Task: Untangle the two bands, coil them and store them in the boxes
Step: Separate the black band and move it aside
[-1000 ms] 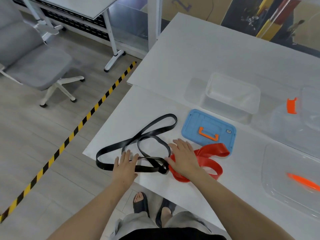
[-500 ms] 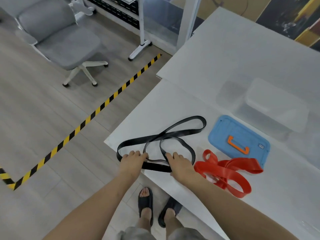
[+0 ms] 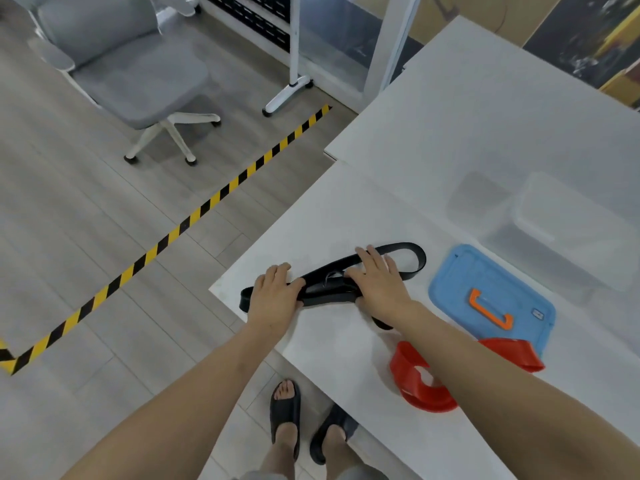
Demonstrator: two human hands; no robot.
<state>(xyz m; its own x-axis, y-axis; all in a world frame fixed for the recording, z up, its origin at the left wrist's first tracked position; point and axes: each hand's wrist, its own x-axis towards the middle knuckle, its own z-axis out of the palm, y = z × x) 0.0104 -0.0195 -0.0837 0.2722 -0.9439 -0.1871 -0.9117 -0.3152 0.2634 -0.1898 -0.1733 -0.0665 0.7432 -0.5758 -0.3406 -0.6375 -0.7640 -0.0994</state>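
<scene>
Black band [image 3: 329, 295] | folded, near-left table [image 3: 346, 209] edge, clear of red band [image 3: 415, 386] | left hand [image 3: 277, 294], right hand [image 3: 379, 284] pressing it flat-fingered | step: likely coiling | next: roll tight, then far-right clear box [image 3: 561, 216]

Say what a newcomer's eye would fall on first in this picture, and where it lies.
First, the black band bunched at a corner of the table, with the left hand and right hand resting on it. Next, the red band under the right forearm, beside a blue lid with an orange handle. Striped tape crosses the floor at left.
</scene>
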